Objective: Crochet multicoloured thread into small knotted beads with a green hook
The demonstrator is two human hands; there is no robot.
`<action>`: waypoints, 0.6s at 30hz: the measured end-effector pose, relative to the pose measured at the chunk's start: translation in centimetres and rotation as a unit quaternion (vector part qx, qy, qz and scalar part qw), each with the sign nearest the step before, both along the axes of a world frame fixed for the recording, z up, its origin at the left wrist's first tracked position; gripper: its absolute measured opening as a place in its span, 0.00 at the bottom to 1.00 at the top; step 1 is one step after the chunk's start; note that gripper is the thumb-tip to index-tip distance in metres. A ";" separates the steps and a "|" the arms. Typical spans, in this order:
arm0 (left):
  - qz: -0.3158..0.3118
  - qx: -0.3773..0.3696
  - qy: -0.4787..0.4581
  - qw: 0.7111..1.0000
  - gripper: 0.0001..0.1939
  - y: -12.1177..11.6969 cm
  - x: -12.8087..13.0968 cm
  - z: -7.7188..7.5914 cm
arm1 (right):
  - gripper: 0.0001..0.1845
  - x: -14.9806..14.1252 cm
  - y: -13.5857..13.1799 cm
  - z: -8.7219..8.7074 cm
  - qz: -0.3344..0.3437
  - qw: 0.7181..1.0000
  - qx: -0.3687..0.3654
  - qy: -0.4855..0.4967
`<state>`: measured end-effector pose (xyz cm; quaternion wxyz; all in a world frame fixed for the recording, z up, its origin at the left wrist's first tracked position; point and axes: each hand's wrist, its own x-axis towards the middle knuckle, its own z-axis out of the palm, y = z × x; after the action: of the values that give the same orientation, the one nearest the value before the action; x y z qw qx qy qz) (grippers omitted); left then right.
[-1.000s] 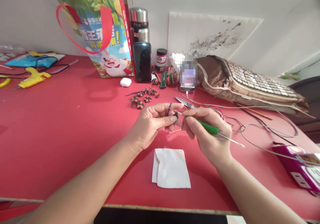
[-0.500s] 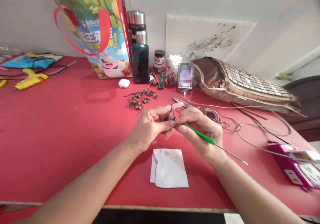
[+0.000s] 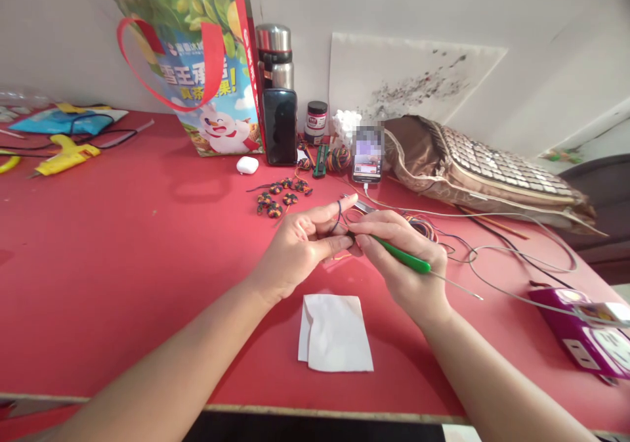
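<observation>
My right hand (image 3: 408, 258) grips a crochet hook (image 3: 406, 258) with a green handle; its thin metal shaft sticks out behind toward the lower right. Opposite, my left hand (image 3: 300, 245) pinches a small dark piece of yarn work (image 3: 350, 235) between thumb and fingers. A dark strand of yarn (image 3: 339, 212) loops over the raised left index finger. The hook's front tip meets the piece, though fingers mostly hide it. Behind the hands lie scissors (image 3: 363, 207), partly covered, and a loose coil of multicoloured yarn (image 3: 423, 228).
A folded white tissue (image 3: 337, 333) lies in front of my hands. Small knitted pieces (image 3: 274, 209), an earbud case (image 3: 247, 165), a dark phone (image 3: 280, 127) and a lit phone (image 3: 367, 156) are beyond. A glue gun (image 3: 66, 156) lies left; a purple power strip (image 3: 581, 330) and cables lie right.
My right hand and the crochet hook have shifted slightly right, away from the left fingertips, and the handle is tilted a little flatter. The left hand keeps its pinch. The view has moved slightly.
</observation>
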<state>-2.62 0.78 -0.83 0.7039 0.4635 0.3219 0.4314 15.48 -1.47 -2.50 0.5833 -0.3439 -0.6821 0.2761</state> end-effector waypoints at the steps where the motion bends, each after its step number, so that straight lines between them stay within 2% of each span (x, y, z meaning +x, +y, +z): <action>1: -0.001 0.001 0.003 1.000 0.32 0.0 0.0 0.1 | 0.13 -0.1 0.0 0.0 -0.005 1.000 -0.003 0.005; 8: -0.004 0.003 0.003 1.000 0.31 -0.2 -0.1 0.0 | 0.13 -0.2 -0.3 0.1 -0.020 0.999 -0.014 0.027; 14: 0.029 -0.018 -0.019 0.999 0.22 -0.1 -0.1 0.0 | 0.13 -0.1 -0.4 0.1 -0.051 0.996 0.063 -0.040; 16: 0.038 -0.014 -0.010 0.999 0.23 -0.1 0.1 0.1 | 0.14 -0.1 -0.5 -0.1 -0.062 0.992 0.087 -0.064; 18: 0.039 -0.002 -0.015 0.999 0.29 0.0 0.2 0.1 | 0.14 -0.1 -0.5 -0.2 -0.078 0.989 0.099 -0.074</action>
<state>-2.38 0.76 -0.71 0.6921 0.4424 0.3301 0.4651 15.40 -1.96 -2.67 0.5824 -0.3557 -0.7184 0.1348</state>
